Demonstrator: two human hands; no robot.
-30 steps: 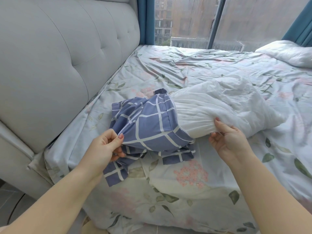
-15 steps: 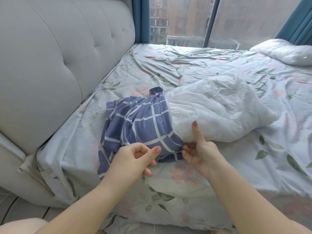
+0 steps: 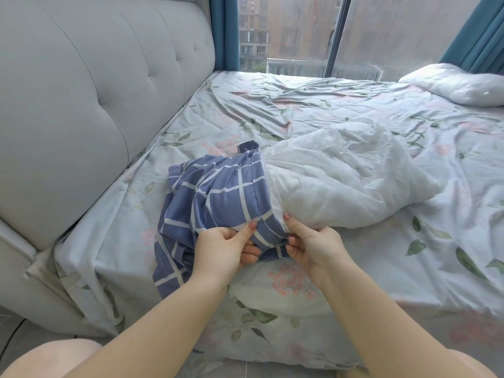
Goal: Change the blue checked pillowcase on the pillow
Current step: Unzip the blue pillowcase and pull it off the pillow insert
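Near edge of bed (image 3: 409, 268): left hand (image 3: 223, 248) and right hand (image 3: 313, 241) are each pinching the open hem of the blue checked pillowcase (image 3: 218, 195). The case, thin and bunched, is covering only the left end of the pillow (image 3: 341, 181). The rest is lying bare, white, soft and crumpled. Change judged mostly outstanding.

You've got a pale floral sheet (image 3: 354, 105) over the whole bed, pink blossoms and green leaves, pretty rumpled toward the far side. On your left a grey tufted headboard (image 3: 95, 91) runs along the bed's edge. The far end is a big window (image 3: 381, 34) with streaky glass and a blurry apartment block (image 3: 253, 28) outside, with a teal curtain at its left (image 3: 225, 31) and another at its right (image 3: 474, 36). A spare white pillow (image 3: 458, 85) sits in the far right corner. There's a bit of grey floor (image 3: 16, 328) at near left.
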